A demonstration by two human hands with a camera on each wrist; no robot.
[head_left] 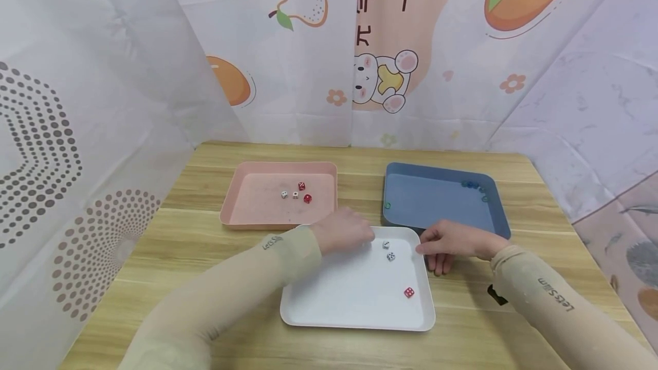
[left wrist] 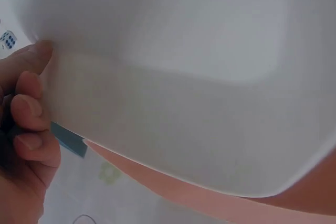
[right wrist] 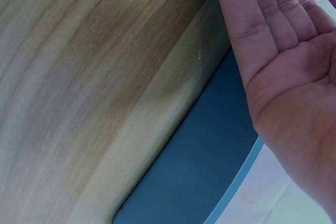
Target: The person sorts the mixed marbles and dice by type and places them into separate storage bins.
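A white tray (head_left: 354, 287) holds two white dice (head_left: 388, 250) and one red die (head_left: 409, 293) along its right side. My left hand (head_left: 343, 231) reaches over the tray's far rim, fingertips close to the inner wall. Its lower fingers are curled in the left wrist view, near a white die (left wrist: 8, 40); I cannot tell whether anything is pinched between thumb and forefinger. My right hand (head_left: 454, 241) grips the tray's right rim near the far corner, with digits on both sides of the wall. Its palm shows in the right wrist view beside the blue tray (right wrist: 194, 145).
Behind on the left, a pink tray (head_left: 262, 210) holds two white and two red dice. At the back right, the blue tray bears several small green and blue glassy pieces (head_left: 473, 185). A black object (head_left: 497, 294) lies under the right forearm. Printed curtains surround the wooden table (head_left: 257, 347).
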